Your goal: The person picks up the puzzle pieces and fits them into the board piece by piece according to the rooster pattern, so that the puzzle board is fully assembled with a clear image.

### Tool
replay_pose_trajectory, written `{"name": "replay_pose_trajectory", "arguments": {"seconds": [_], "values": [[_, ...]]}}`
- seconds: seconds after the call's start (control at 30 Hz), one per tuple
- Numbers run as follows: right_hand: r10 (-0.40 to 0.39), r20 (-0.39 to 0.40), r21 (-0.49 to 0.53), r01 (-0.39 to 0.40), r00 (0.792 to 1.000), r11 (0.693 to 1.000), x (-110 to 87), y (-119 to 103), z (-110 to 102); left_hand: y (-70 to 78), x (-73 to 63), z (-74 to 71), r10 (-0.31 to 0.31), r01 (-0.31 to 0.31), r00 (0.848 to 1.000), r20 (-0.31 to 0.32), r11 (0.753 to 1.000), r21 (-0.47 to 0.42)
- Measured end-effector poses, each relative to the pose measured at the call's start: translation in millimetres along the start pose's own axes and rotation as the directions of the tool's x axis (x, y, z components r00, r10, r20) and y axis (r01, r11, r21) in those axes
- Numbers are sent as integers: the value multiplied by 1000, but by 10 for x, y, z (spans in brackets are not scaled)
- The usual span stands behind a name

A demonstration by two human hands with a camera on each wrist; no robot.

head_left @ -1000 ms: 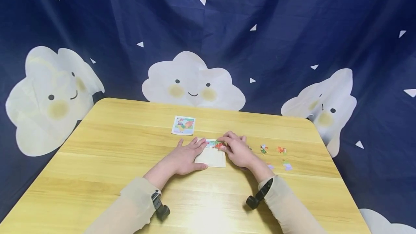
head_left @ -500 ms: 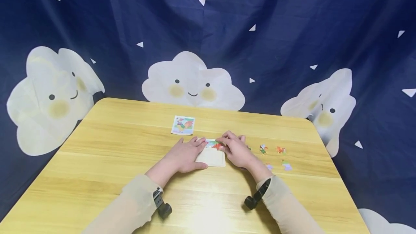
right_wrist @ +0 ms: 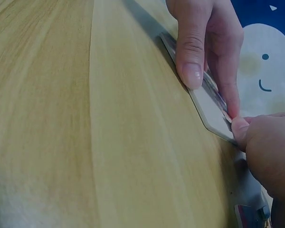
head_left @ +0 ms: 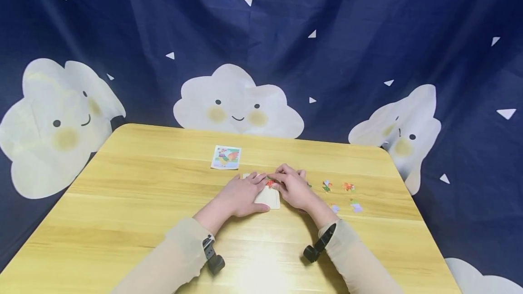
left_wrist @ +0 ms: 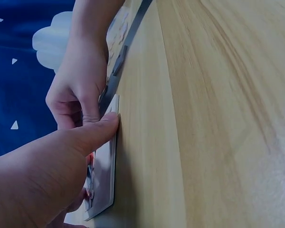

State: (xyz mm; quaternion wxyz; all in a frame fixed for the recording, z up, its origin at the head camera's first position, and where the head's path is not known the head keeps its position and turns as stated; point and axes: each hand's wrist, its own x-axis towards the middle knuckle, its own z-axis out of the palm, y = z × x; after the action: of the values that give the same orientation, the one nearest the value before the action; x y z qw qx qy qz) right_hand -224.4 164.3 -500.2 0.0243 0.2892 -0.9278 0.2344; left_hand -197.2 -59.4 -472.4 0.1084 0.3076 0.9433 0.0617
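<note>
In the head view I'm seeing the left hand [head_left: 242, 196] lying spread over the left side of a pale tray [head_left: 266, 199], which is resting on the wooden tabletop [head_left: 143, 194]. The right hand [head_left: 296, 189] is bending its thumb and forefinger at a red puzzle piece [head_left: 270, 183] in the tray's far right part; I can't tell whether it's pinching or just pressing. Loose puzzle pieces [head_left: 356, 206] are lying to the right, a picture card [head_left: 226, 157] beyond the tray. In the left wrist view the left thumb is resting on the tray's edge. In the right wrist view the right thumb is reaching the tray's corner.
</note>
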Motion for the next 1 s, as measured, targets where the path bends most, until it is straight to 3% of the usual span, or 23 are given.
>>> {"name": "replay_pose_trajectory", "arguments": {"seconds": [0.67,1.0], "values": [[89,-2,125,-88,996,988,11,34,-52,29,10,-64,-24,25,999,22,999,-24],[100,5,102,-100,995,990,28,38,-57,32,21,-73,-5,5,1000,18,999,45]]}}
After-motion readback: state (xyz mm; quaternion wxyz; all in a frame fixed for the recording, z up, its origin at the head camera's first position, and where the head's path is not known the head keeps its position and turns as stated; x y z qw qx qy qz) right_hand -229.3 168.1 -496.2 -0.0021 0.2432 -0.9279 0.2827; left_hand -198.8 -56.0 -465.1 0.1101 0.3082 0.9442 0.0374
